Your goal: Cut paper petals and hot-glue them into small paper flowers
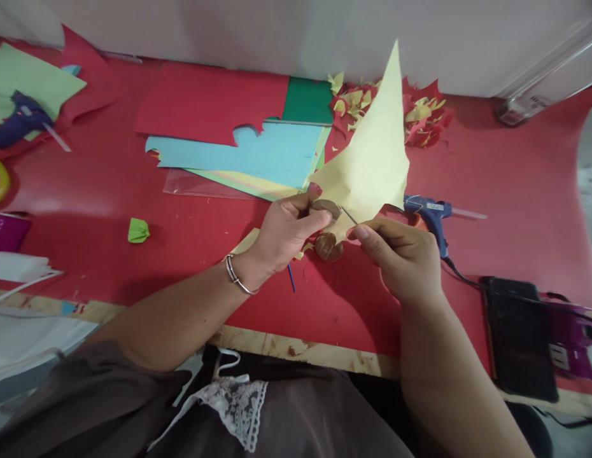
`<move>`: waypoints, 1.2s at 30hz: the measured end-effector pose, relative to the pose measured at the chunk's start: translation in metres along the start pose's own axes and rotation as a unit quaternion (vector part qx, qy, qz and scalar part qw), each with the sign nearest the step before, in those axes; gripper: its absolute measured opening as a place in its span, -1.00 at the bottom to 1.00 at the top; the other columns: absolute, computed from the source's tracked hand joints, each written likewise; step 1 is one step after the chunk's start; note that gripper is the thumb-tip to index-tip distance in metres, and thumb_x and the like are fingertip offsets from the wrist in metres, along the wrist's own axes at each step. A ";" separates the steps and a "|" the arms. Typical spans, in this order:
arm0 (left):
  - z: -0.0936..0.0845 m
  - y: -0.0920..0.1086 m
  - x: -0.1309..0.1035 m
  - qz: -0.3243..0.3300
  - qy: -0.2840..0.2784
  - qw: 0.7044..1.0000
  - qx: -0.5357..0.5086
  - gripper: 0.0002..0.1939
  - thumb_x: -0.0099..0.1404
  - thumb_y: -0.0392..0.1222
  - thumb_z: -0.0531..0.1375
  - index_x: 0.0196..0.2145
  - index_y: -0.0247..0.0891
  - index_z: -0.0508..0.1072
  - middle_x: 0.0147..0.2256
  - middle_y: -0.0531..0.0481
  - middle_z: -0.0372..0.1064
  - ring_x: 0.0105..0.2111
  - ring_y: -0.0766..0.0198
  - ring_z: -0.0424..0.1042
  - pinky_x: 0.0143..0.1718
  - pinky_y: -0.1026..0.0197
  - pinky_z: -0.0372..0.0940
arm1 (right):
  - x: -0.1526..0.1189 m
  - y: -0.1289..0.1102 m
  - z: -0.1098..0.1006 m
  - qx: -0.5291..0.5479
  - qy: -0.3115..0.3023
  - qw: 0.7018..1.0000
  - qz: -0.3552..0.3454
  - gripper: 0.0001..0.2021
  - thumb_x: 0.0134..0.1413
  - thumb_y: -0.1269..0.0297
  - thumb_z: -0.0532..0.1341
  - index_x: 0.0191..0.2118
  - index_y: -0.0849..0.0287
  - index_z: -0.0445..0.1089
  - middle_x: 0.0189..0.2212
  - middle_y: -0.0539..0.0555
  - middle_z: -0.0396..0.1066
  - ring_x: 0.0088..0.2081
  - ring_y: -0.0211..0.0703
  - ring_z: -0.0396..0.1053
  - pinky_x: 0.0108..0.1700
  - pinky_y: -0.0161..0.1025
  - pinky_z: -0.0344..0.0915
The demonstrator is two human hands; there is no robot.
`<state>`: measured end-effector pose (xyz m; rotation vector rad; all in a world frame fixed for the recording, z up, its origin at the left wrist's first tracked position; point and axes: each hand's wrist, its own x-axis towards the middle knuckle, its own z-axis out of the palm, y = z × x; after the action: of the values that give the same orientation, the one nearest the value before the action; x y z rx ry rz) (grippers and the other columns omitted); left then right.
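Note:
My left hand [289, 229] is closed, pinching a brown oval piece [324, 207] against a large sheet of pale yellow paper [372, 152] that rises to a sharp point. Between the fingertips of my right hand [401, 254] is a thin dark stick-like tool [349, 216]; its tip meets the paper beside the oval. What kind of tool it is, I cannot make out. Just below my fingers lies a second brown rounded piece [328, 247]. A thin blue stick [291, 278] rests on the red table near my left wrist.
Red sheet [205, 102], blue paper [239, 152] and green sheet [308, 102] lie behind. Paper scraps [424, 117] are heaped at the back. Glue guns rest right [432, 216] and left [23, 117]. A black phone [518, 337] lies at the right edge, a green folded paper [138, 231] left.

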<state>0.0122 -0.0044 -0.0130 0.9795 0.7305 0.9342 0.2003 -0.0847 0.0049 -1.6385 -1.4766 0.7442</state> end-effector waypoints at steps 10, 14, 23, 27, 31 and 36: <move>0.001 0.000 -0.002 -0.018 -0.024 0.999 0.017 -0.83 0.15 -0.14 0.43 -0.41 -0.25 0.55 -0.47 0.07 0.38 -0.43 0.34 0.34 -0.34 0.23 0.35 | 0.000 0.000 0.000 0.014 -0.016 1.000 0.004 -0.56 0.34 -0.17 0.31 -0.31 0.12 0.66 -0.63 -0.04 0.36 -0.57 -0.28 0.23 -0.49 -0.27 0.09; 0.002 0.001 -0.004 -0.031 -0.038 0.999 0.012 -0.76 0.15 -0.13 0.43 -0.47 -0.25 0.46 -0.52 0.09 0.35 -0.48 0.34 0.34 -0.37 0.21 0.35 | 0.000 -0.001 0.000 0.015 -0.012 1.000 -0.002 -0.57 0.34 -0.16 0.31 -0.31 0.12 0.67 -0.65 -0.05 0.31 -0.58 -0.29 0.18 -0.49 -0.27 0.08; 0.001 0.001 -0.001 -0.021 -0.020 0.999 0.038 -0.82 0.08 -0.16 0.44 -0.43 -0.27 0.56 -0.50 0.08 0.39 -0.46 0.35 0.33 -0.36 0.23 0.31 | 0.000 -0.002 -0.001 0.007 -0.006 1.000 0.003 -0.55 0.29 -0.19 0.33 -0.34 0.13 0.66 -0.64 -0.04 0.33 -0.57 -0.29 0.16 -0.49 -0.27 0.09; 0.000 0.002 -0.002 -0.006 -0.040 0.998 0.055 -0.86 0.13 -0.20 0.39 -0.49 -0.27 0.54 -0.52 0.06 0.41 -0.48 0.34 0.36 -0.39 0.23 0.33 | 0.001 -0.003 -0.002 0.008 -0.011 1.000 -0.005 -0.55 0.29 -0.17 0.33 -0.33 0.13 0.67 -0.65 -0.04 0.31 -0.58 -0.28 0.16 -0.49 -0.26 0.10; 0.000 0.004 -0.002 -0.013 -0.057 0.998 0.037 -0.85 0.13 -0.18 0.40 -0.47 -0.27 0.53 -0.56 0.08 0.38 -0.52 0.33 0.39 -0.42 0.22 0.35 | 0.003 -0.005 -0.002 0.006 -0.011 1.000 -0.013 -0.53 0.28 -0.19 0.33 -0.34 0.15 0.66 -0.65 -0.04 0.32 -0.58 -0.31 0.13 -0.50 -0.27 0.10; 0.000 0.008 -0.002 -0.001 -0.064 0.996 0.059 -0.87 0.12 -0.18 0.40 -0.46 -0.27 0.56 -0.54 0.09 0.35 -0.52 0.36 0.32 -0.44 0.25 0.28 | 0.002 -0.005 -0.003 -0.002 -0.008 1.000 -0.016 -0.50 0.26 -0.23 0.33 -0.37 0.15 0.64 -0.66 -0.04 0.29 -0.59 -0.30 0.12 -0.51 -0.27 0.09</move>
<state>0.0092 -0.0038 -0.0055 1.1315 0.6829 0.8265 0.2005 -0.0834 0.0114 -1.6122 -1.5132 0.7391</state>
